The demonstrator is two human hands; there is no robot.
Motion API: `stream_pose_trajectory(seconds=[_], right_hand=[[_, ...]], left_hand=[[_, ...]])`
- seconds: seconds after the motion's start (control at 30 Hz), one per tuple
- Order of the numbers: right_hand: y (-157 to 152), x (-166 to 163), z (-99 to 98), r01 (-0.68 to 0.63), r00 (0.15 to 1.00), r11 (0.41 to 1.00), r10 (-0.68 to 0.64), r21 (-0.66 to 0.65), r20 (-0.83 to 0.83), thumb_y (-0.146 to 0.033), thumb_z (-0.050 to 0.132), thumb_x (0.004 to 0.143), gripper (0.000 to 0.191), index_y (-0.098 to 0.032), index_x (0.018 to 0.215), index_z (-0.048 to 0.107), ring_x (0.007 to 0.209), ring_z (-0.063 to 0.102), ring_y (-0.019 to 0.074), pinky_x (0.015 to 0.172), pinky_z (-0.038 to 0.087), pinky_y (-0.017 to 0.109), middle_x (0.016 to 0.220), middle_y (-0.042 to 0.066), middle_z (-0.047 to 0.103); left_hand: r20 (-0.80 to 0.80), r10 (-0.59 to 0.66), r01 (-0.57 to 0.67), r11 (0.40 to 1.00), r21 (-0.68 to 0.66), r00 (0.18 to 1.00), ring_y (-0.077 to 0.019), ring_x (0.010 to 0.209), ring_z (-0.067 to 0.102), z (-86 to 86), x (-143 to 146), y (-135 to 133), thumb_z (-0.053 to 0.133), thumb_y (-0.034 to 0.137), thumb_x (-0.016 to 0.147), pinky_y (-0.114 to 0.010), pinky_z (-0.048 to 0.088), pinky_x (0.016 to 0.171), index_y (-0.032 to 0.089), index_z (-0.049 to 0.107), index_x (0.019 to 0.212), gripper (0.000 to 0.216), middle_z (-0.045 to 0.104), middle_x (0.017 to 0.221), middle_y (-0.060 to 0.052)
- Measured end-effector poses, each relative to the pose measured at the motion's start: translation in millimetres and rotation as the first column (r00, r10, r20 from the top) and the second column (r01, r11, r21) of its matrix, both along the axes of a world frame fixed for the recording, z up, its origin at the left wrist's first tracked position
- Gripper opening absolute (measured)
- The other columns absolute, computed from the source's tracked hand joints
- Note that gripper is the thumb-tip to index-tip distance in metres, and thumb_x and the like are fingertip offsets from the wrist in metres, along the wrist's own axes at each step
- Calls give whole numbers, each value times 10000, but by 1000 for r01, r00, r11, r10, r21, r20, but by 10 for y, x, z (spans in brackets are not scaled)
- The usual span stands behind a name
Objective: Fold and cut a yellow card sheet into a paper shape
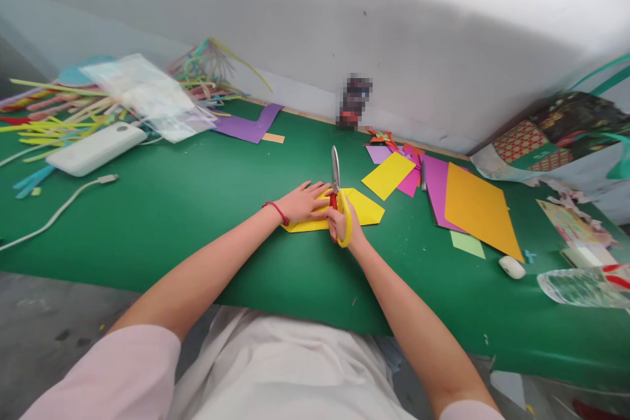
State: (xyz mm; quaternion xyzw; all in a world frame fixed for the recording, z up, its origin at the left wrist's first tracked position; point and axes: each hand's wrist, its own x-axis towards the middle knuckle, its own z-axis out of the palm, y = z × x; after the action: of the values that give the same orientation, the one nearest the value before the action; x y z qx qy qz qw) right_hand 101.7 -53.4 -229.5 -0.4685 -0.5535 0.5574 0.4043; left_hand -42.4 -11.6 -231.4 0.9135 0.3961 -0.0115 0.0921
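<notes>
A folded piece of yellow paper (368, 209) lies on the green tabletop in front of me. My left hand (301, 202) rests flat on its left part, fingers stretched out to the right. In my right hand (343, 222) is a pair of scissors (336, 170) with yellow and red handles, the blades pointing up and away from me. The blades look closed together. That hand is over the middle of the paper, close to my left fingertips, and hides part of the sheet.
Purple (433, 187) and orange sheets (480, 210) lie right, near a yellow rectangle (388, 175). Further right are a small white case (512, 267) and a plastic bottle (575, 285). Pipe cleaners (54, 128), a white power bank (101, 147) and a cable (63, 210) are left. A wall stands behind.
</notes>
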Motion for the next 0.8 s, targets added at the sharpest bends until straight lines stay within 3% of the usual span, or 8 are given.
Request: stream_pose_trajectory(seconds=[0.37,0.57,0.8], right_hand=[[33,-26,30,52,984,992,-71,-116,-164,-168,409,644,265,-235,900,401,213,250,94,245,215,214,320,-146,215],[41,-21,77,63,991,989,-78,-131,-110,-187,442,615,248,-235,858,417,213,260,91,249,217,215,310,-142,239],[39,-5,95,48,995,990,-59,-131,-82,-155,409,626,256,-230,870,407,210,274,94,257,215,215,311,-140,246]], left_hand=[[-5,16,-16,1000,-22,1000,-254,1351,132,20,9,-26,284,506,885,-435,82,1068,270,287,1369,539,139,1487,-75],[18,6,-4,993,-121,1000,-246,1355,109,94,-30,30,310,425,891,-429,72,1069,293,387,1315,450,129,1492,-28],[62,-47,57,984,-171,997,-221,1361,82,105,-114,112,367,447,868,-399,66,1076,322,300,1358,510,126,1492,-3]])
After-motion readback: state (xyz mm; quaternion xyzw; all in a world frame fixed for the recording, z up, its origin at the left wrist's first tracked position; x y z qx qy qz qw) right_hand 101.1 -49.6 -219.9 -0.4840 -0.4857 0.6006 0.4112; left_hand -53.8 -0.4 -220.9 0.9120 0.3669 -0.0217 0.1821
